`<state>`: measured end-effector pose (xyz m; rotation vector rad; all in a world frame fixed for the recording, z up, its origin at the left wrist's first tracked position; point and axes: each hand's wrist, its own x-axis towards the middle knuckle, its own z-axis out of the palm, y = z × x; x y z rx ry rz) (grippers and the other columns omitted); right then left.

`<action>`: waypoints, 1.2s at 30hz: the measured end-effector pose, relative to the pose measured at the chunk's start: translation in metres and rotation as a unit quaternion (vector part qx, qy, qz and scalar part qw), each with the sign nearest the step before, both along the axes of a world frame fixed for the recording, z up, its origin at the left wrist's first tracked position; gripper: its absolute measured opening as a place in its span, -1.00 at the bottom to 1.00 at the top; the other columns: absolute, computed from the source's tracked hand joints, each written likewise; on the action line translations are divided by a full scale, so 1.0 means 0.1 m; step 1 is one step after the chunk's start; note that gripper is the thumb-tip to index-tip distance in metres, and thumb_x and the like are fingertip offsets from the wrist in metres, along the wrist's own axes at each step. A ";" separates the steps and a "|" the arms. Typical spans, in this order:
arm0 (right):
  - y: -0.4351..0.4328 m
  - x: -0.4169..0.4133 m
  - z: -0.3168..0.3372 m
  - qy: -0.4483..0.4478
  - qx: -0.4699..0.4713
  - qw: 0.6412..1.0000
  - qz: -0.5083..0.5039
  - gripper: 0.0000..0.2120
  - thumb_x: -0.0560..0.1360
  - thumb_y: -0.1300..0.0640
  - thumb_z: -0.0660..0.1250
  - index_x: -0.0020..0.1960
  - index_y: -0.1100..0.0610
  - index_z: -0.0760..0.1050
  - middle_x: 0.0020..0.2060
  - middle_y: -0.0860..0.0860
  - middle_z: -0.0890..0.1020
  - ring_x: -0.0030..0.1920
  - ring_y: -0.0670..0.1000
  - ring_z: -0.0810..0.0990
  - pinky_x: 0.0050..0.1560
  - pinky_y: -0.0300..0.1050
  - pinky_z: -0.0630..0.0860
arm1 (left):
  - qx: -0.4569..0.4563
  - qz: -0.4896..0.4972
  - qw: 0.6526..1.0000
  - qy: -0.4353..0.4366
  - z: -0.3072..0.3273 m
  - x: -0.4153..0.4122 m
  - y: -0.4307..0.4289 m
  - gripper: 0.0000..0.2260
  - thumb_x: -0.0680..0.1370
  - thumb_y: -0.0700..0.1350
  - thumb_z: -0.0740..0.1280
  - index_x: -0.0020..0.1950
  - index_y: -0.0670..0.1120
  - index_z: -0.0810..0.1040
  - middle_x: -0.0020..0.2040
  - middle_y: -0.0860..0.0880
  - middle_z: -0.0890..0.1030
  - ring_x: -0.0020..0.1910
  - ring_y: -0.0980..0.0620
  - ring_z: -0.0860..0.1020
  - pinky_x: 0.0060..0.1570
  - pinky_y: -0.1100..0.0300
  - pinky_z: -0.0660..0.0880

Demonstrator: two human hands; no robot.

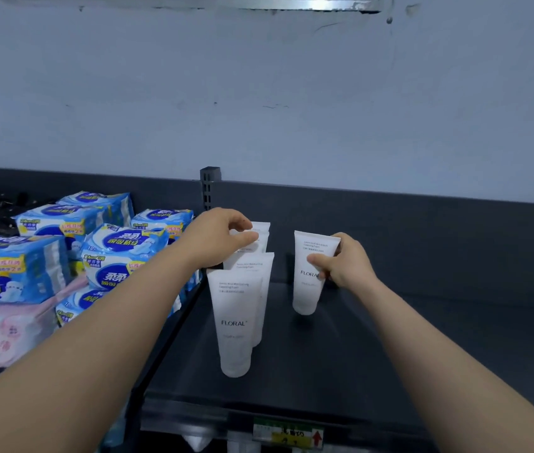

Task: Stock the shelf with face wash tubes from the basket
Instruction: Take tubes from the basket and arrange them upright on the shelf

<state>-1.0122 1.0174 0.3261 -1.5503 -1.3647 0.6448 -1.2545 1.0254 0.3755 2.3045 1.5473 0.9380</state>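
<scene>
Wall (291, 93): pale, scuffed, filling the upper half from 9 to 3 o'clock.

Shelf (389, 354): dark metal deck with a low back panel, across the lower half of the view.

Blue packs (122, 256): soft-wrapped, printed in blue, white and yellow, stacked in a cluster at 9 o'clock of the tube row.

Pink pack (1, 335): lies beneath the blue stack, at 8 o'clock in the view.

Tube row (236, 325): white tubes marked FLORAL, standing cap down, one behind another from near centre toward 12 o'clock; about four show.

Single tube (311, 273): same kind, cap down, leaning slightly, at 3 o'clock of the row and apart from it. Whether its cap touches the deck cannot be told.

Left hand (216, 238): fingers curled, thumb and forefinger pinching the crimped top of the rearmost tube in the row.

Right hand (347, 263): grips the single tube at mid-body, thumb across its front, fingers behind.

Slotted post (210, 188): upright, at 12 o'clock of the row.

Price label (288, 433): green and yellow with a red arrow, on the shelf edge at 6 o'clock.
</scene>
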 end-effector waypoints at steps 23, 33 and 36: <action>0.38 0.05 0.05 -0.142 0.010 0.990 -0.018 -0.25 0.41 0.02 0.44 0.47 0.05 0.14 0.33 -0.02 0.44 0.25 0.03 0.47 0.20 -0.02 0.44 | -0.033 0.013 0.997 0.069 0.02 0.15 0.19 -0.64 0.51 0.11 0.33 0.26 0.02 0.53 0.23 0.10 0.56 0.15 0.09 0.51 0.18 0.15 0.45; -0.50 -0.59 0.47 -0.368 0.184 0.909 0.069 -0.43 0.54 -0.01 0.28 0.48 0.08 0.19 0.45 0.00 0.32 0.46 0.04 0.22 0.45 -0.03 0.15 | 0.059 0.081 0.990 0.101 0.17 -0.30 -0.63 -0.68 0.51 0.13 0.33 0.21 0.03 0.56 0.15 0.07 0.58 0.02 0.05 0.54 0.01 0.18 0.41; -0.74 -1.04 0.44 -0.366 0.233 0.891 0.131 -0.47 0.52 0.01 0.29 0.43 0.13 0.28 0.35 0.08 0.42 0.39 0.10 0.32 0.39 -0.04 0.21 | 0.078 0.127 0.984 0.102 0.07 -0.72 -1.04 -0.65 0.51 0.14 0.33 0.23 0.03 0.55 0.21 0.05 0.57 0.16 0.02 0.52 0.13 0.15 0.38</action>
